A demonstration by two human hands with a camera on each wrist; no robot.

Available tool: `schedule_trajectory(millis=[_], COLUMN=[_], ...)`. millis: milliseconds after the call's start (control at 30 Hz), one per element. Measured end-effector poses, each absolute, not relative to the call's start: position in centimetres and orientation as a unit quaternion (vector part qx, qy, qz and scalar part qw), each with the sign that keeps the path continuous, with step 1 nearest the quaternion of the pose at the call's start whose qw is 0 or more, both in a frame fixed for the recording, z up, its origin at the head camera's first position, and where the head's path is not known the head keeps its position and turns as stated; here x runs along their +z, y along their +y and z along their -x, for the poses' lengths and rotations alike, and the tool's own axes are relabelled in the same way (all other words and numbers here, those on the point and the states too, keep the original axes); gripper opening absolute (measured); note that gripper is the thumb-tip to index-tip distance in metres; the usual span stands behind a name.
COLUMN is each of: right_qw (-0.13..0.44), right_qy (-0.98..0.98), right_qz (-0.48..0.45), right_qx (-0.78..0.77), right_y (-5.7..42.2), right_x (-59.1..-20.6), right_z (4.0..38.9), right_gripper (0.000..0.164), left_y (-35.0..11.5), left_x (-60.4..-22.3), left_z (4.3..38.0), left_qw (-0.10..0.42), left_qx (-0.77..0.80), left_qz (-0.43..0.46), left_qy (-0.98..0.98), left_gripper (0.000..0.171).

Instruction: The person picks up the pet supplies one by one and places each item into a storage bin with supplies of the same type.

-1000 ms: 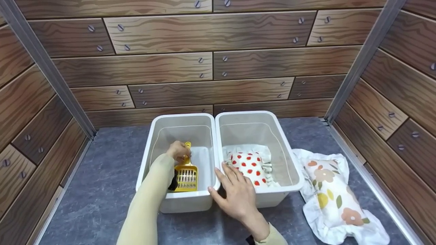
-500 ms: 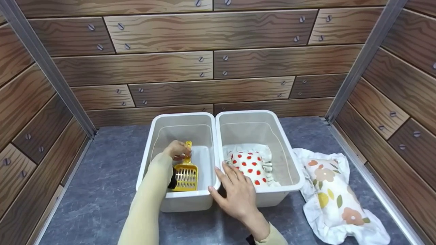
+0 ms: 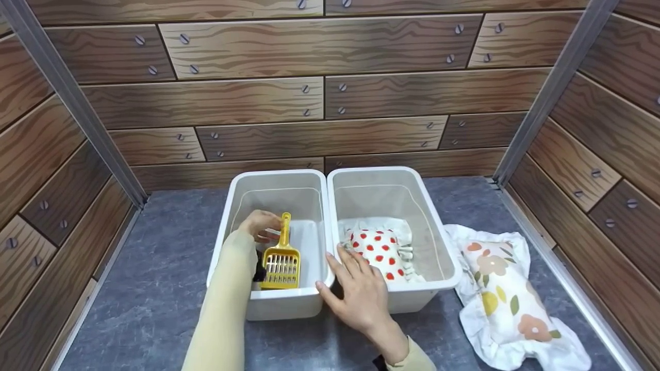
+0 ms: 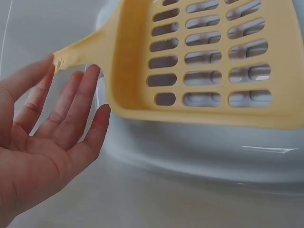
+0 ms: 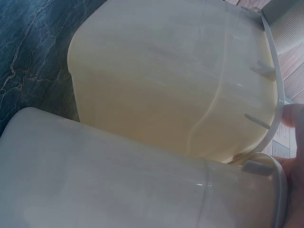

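A yellow slotted litter scoop [image 3: 284, 241] lies in the left grey-white bin [image 3: 224, 234], its handle toward the back wall. My left hand [image 3: 260, 224] is inside that bin, left of the handle, fingers loosely extended. In the left wrist view the fingertips [image 4: 92, 73] lie apart beside the scoop [image 4: 124, 61], with thumb and forefinger right at the handle's end. My right hand [image 3: 361, 296] rests fingers spread over the front rims where the two bins meet. The right bin [image 3: 448, 268] holds a small ruffled pillow [image 3: 379, 250] with red strawberries, partly hidden behind the fingers.
A white flower-print pillow [image 3: 515, 296] with ruffled edges lies right of the bins, touching or close beside the right one. The dark grey floor [image 3: 144, 268] is enclosed by wood-patterned walls [image 3: 319, 98] with metal strips at the corners.
My left hand has loosened its grip on the scoop's handle and shifted left, uncovering the handle. The scoop stays about where it was. The right hand has not moved.
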State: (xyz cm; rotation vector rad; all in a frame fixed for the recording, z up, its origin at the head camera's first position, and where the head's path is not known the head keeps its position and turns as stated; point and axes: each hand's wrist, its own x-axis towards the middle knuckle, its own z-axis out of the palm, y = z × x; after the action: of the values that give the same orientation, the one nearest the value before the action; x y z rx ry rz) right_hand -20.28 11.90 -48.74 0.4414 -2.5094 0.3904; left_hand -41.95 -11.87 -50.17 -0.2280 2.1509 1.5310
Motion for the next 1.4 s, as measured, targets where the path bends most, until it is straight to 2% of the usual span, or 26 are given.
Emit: schedule_trajectory(millis=[267, 700, 1133, 1400], right_qw=[0.28, 0.274, 0.28, 0.282], right_qy=[-0.935, -0.939, -0.936, -0.935], right_qz=[-0.165, -0.161, -0.164, -0.164], right_qx=[0.143, 0.134, 0.138, 0.139], right_y=[11.93, 11.95, 11.94, 11.93], right_x=[-48.8, -48.62, -48.76, -48.61], right_z=[20.36, 20.32, 20.25, 20.27], right_gripper=[0.057, 0.058, 0.057, 0.056], left_y=[-11.69, -11.26, -11.34, -11.22], left_x=[-50.01, -50.24, -50.29, -50.05], left_z=[41.82, 42.06, 41.78, 42.03], left_qw=[0.224, 0.214, 0.217, 0.196], left_qx=[0.534, 0.499, 0.488, 0.497], left_qz=[0.064, 0.039, 0.052, 0.064], left_qy=[0.813, 0.839, 0.844, 0.843], left_gripper=[0.042, 0.056, 0.05, 0.049])
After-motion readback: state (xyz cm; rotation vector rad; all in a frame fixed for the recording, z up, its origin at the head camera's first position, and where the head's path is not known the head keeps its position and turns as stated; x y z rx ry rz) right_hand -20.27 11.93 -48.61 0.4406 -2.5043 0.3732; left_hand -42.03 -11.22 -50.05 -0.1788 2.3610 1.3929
